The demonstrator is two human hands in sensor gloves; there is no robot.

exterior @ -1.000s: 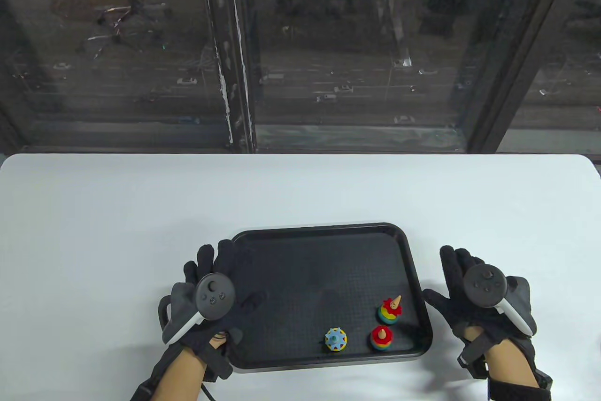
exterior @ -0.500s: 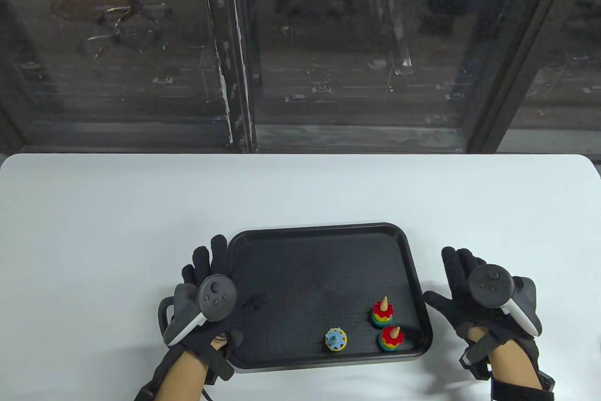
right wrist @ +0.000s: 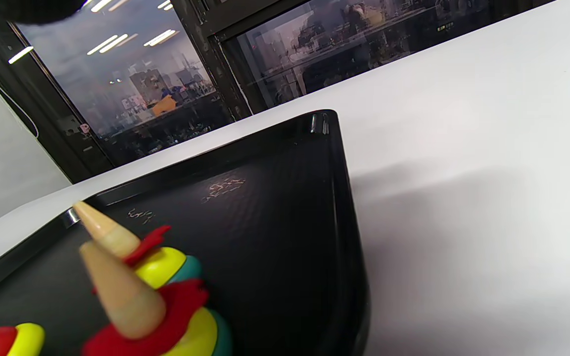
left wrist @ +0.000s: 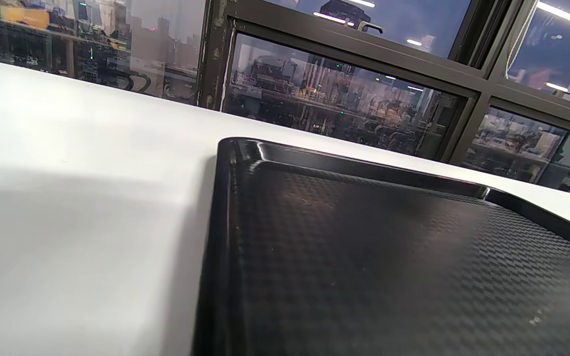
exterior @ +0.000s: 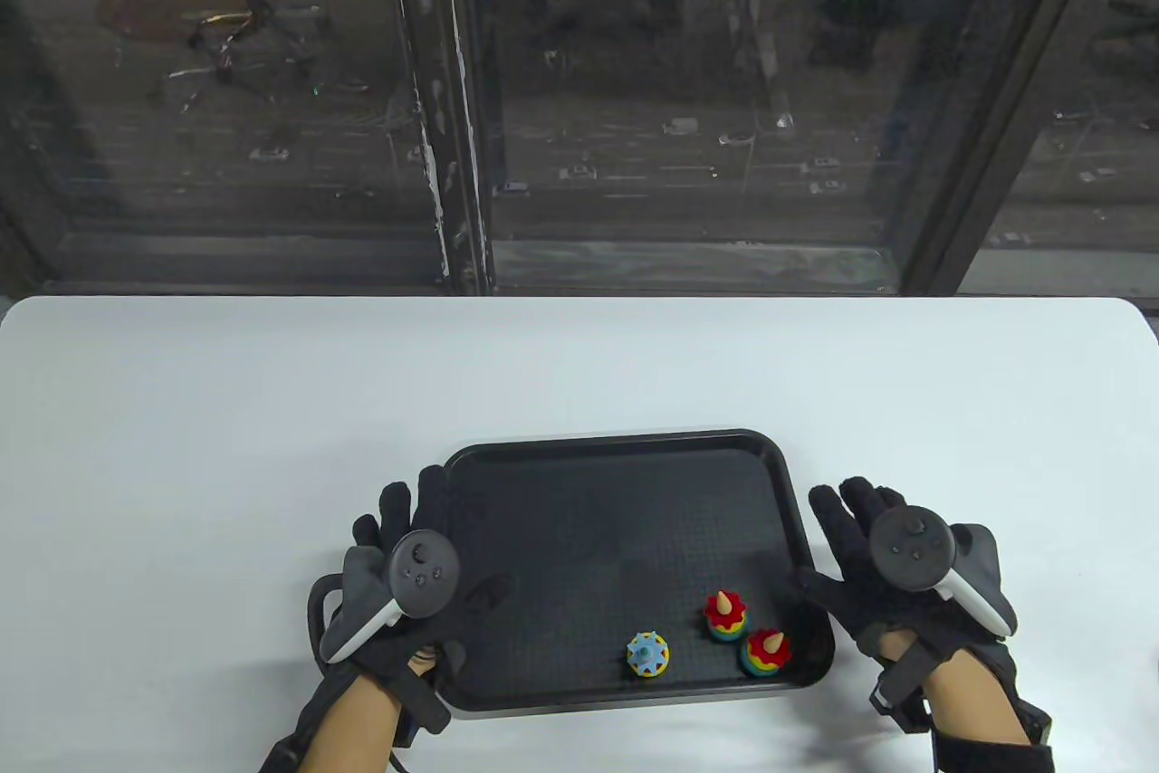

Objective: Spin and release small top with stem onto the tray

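We see a black tray (exterior: 625, 483) on a white table (exterior: 272, 393). Three little tops sit in the near right part of the tray. Two are red, yellow and green with a tan pointy stem. One red top (exterior: 725, 615) is a bit farther from us, and the other red top (exterior: 766, 651) is nearer, close to the tray's right wall. They look like they touch each other. A blue top (exterior: 647, 654) with a short stem stands to their left, apart from them. We cannot tell for sure which one is the small top with stem, or if any is spinning now.

Our left hand (exterior: 407, 592) lies flat over the left rim of the tray, fingers straight, holding nothing. Our right hand (exterior: 892, 574) lies on the table just right of the tray, fingers straight and spread, holding nothing too.

We think the tops are light, hard and a bit slippery, likely painted wood or plastic. They tip over easily. The best place to hold one is the thin stem, pinched between thumb and a finger, so we can twist it.

The tray has a raised rim all around, so a spinning top should stay in. The far and middle parts of the tray are bare, so that is good room to let one go. Near the right wall it is crowded, and a top could bump the others.
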